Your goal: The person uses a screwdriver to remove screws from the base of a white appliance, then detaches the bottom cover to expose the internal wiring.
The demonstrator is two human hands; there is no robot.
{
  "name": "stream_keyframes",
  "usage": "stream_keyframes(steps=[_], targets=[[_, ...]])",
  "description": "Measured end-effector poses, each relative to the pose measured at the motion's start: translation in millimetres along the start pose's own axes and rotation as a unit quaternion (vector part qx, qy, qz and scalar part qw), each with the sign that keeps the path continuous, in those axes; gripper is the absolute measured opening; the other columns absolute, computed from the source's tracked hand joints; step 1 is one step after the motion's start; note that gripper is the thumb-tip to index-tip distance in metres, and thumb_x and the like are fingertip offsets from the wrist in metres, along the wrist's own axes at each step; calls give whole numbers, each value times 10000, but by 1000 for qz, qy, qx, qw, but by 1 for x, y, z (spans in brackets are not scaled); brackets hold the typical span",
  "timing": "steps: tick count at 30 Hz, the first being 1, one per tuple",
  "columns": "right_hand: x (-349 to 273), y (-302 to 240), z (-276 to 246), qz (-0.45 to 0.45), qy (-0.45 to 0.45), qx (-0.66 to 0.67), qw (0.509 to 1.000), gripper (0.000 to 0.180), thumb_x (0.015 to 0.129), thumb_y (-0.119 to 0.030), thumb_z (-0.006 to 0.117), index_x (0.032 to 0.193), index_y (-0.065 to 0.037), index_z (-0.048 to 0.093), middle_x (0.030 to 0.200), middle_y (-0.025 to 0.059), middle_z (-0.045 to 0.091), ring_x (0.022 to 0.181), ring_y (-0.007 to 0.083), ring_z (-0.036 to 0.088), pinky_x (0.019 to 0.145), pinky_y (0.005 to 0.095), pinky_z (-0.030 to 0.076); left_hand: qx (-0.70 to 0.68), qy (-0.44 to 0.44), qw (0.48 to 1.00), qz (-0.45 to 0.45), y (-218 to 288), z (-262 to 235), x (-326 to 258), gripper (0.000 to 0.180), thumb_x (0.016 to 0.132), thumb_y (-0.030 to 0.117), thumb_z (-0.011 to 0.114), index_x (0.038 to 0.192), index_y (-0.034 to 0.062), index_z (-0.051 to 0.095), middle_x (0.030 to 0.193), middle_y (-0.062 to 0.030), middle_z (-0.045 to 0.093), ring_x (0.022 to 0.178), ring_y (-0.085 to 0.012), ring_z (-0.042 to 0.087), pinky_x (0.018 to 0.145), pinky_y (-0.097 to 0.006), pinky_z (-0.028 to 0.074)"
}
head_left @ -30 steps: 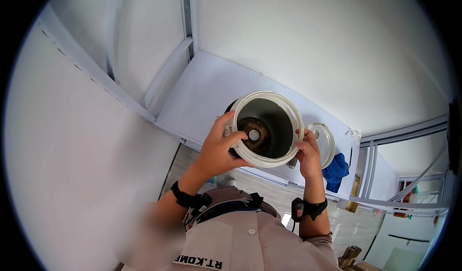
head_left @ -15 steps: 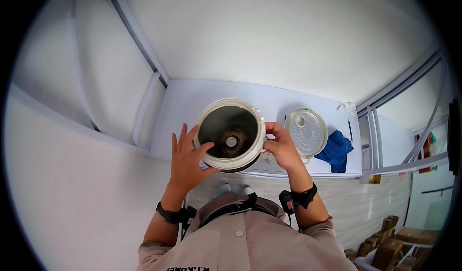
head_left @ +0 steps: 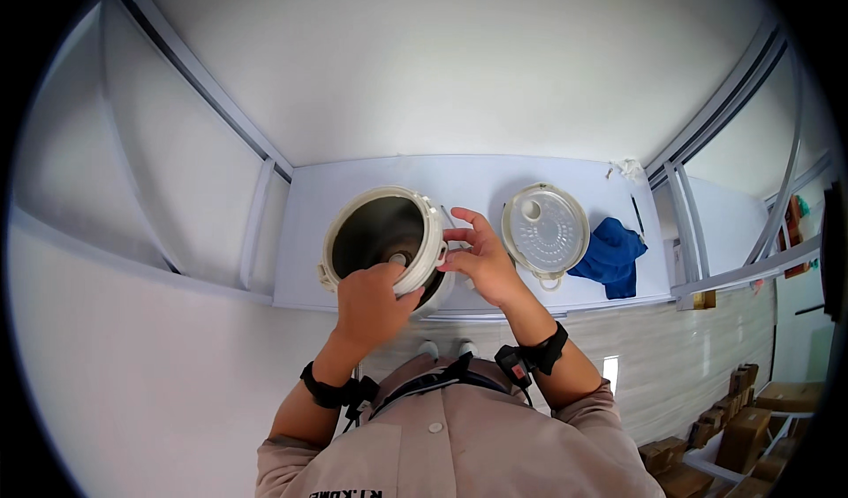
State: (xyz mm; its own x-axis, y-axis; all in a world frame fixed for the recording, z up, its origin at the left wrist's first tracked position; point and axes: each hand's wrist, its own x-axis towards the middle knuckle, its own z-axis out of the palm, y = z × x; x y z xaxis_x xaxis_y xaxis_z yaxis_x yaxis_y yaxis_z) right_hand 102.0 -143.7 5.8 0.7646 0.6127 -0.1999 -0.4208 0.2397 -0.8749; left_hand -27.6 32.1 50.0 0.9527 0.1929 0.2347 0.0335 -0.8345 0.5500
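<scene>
A round rice cooker [head_left: 424, 208] with a cream rim and a dark inside is tilted near the front left of the table. A small pale disc [head_left: 397, 259] shows at its bottom. My left hand [head_left: 375, 308] is closed over the front of the rim, fingers inside and thumb along the outer edge. At the rim's right side, beside a small loop-shaped tab [head_left: 442, 252], is my right hand [head_left: 481, 259]. Its fingers are spread, and the thumb appears to touch the tab. Right of that hand lies a round lid [head_left: 552, 246] with a hole and a small loop.
A crumpled blue cloth [head_left: 611, 255] lies right of the lid. Behind it are a thin dark stick [head_left: 638, 215] and crumpled white material [head_left: 630, 169]. The white table [head_left: 305, 242] meets a wall at its back. Cardboard boxes [head_left: 742, 440] stand at lower right.
The cooker's upper part has shifted left and tilted. My left hand has closed over its front rim. The right hand's fingers have come off the rim's side and spread.
</scene>
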Motion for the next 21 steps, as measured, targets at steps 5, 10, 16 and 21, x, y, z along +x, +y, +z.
stream_keyframes(steps=[5, 10, 16, 21], targets=[[1, 38, -4, -147, -35, -116, 982, 637, 882, 57, 704, 1481, -15, 498, 1298, 125, 657, 1067, 199, 707, 971, 349, 585, 20, -23, 998, -60, 7, -8, 9, 325, 801, 281, 870, 849, 13, 691, 727, -161, 687, 673, -382, 678, 610, -439, 509], [-7, 27, 12, -266, 2, -283, 921, 582, 858, 1, 797, 1385, -10, 552, 1161, 106, 713, 1058, 204, 714, 949, 320, 579, 9, -38, 996, -78, 7, -6, 11, 325, 825, 298, 839, 851, 10, 689, 798, -172, 713, 726, -394, 692, 650, -467, 528], [-1, 39, 13, -381, 103, -443, 805, 671, 785, -169, 909, 1342, -29, 562, 1331, 119, 705, 1285, 328, 621, 1155, 573, 417, -68, -23, 989, -127, 7, -11, 23, 326, 832, 270, 868, 933, -6, 729, 783, -138, 717, 661, -270, 668, 637, -395, 521], [2, 50, 14, -423, 38, -436, 794, 694, 777, -327, 903, 1351, -74, 604, 1528, 163, 580, 1439, 424, 478, 1208, 665, 292, -91, -35, 981, -166, 0, -17, 30, 295, 838, 221, 877, 961, -11, 740, 785, -116, 724, 671, -193, 652, 641, -347, 519]])
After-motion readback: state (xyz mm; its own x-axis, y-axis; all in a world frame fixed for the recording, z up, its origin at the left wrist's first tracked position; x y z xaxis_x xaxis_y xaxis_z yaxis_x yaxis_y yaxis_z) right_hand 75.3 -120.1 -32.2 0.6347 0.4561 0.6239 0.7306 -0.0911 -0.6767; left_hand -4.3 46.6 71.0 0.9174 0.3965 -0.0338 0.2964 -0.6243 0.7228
